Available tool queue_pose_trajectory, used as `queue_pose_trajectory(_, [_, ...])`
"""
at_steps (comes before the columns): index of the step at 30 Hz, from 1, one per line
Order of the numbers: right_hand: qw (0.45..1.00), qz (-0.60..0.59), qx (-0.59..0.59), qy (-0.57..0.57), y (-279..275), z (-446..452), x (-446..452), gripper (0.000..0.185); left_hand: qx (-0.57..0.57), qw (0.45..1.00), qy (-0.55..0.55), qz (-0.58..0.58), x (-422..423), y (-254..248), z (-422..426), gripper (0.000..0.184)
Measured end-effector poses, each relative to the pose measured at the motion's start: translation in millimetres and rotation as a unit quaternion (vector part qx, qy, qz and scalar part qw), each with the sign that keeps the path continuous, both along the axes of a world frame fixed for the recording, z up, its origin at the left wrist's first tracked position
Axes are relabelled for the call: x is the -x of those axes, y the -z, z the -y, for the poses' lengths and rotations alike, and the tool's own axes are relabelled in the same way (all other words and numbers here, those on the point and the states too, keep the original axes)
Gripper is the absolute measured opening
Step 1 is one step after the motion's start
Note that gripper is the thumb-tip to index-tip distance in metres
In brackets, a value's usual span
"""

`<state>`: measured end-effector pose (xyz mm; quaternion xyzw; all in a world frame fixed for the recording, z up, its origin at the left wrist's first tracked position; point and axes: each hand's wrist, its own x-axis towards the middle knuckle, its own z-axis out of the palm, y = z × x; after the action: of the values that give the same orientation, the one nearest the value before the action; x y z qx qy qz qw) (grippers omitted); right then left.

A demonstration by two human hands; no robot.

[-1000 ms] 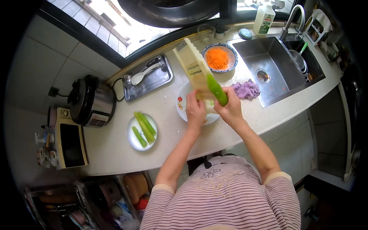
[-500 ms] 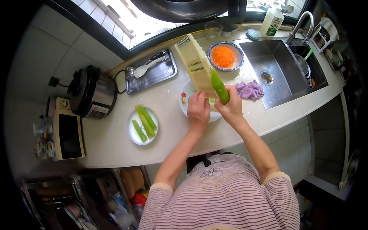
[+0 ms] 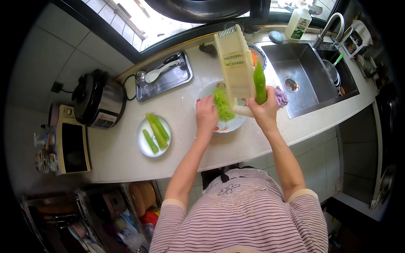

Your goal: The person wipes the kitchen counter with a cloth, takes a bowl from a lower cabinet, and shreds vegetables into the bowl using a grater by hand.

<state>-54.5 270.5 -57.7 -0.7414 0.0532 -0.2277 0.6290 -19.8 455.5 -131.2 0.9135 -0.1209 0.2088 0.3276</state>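
Observation:
My right hand (image 3: 265, 113) is closed round a long green vegetable stem (image 3: 260, 86) and the lower end of a cream-coloured grater (image 3: 237, 71). The grater stands tilted up over the right part of a white bowl with red flower decoration (image 3: 238, 123). Pale green shreds (image 3: 222, 105) lie heaped in that bowl. My left hand (image 3: 206, 114) is over the bowl's left side, beside the shreds. Its fingers are blurred, and whether they hold anything is hidden. On the left, a white plate (image 3: 145, 148) holds several peeled green stem pieces (image 3: 157, 130).
Behind the grater, a blue-patterned bowl (image 3: 262, 57) of orange shreds is partly covered. A purple cloth (image 3: 281, 96) lies by the sink (image 3: 303, 67). A metal tray (image 3: 162, 80) with a white spoon, a pressure cooker (image 3: 101, 101) and a bottle (image 3: 298, 23) stand around the counter.
The grater and green stem have moved right and turned more upright in my right hand. My left hand has left the grater's lower end and shifted left, uncovering the shreds.

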Motion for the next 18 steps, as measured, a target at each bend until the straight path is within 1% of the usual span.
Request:
queue_pose_trajectory(1, [1.000, 0.000, 0.013, 0.007, -3, 1, 2, 0.028, -0.042, 0.999, 0.023, 0.006, -6, -2, 6, 0.032])
queue_pose_trajectory(4, [1.000, -0.004, 0.005, 0.009, -8, 5, 8, 0.029, -0.033, 0.994, 0.093, -0.048, -20, -6, 22, 0.039])
queue_pose_trajectory(7, [0.999, -0.038, -0.013, -0.007, -20, 9, 16, 0.028, -0.072, 0.973, 0.131, -0.175, -23, -3, 23, 0.038])
queue_pose_trajectory(8, [1.000, -0.022, 0.009, -0.003, -16, 13, 15, 0.028, -0.052, 0.969, 0.130, -0.204, -22, -3, 20, 0.036])
queue_pose_trajectory(10, [0.999, 0.007, 0.047, 0.005, -4, 19, 15, 0.027, -0.018, 0.956, 0.124, -0.267, -12, -22, 7, 0.032])
queue_pose_trajectory(13, [1.000, -0.014, -0.016, -0.005, -7, 16, 16, 0.028, 0.109, 0.944, 0.077, -0.303, -17, -18, -13, 0.026])
queue_pose_trajectory(16, [0.997, -0.046, -0.062, -0.028, 20, 11, 9, 0.029, 0.166, 0.967, 0.018, -0.195, -9, -17, -20, 0.025])
queue_pose_trajectory(18, [0.981, -0.089, -0.161, -0.055, 21, -2, 11, 0.031, 0.289, 0.928, -0.030, -0.234, 2, -22, -15, 0.028])
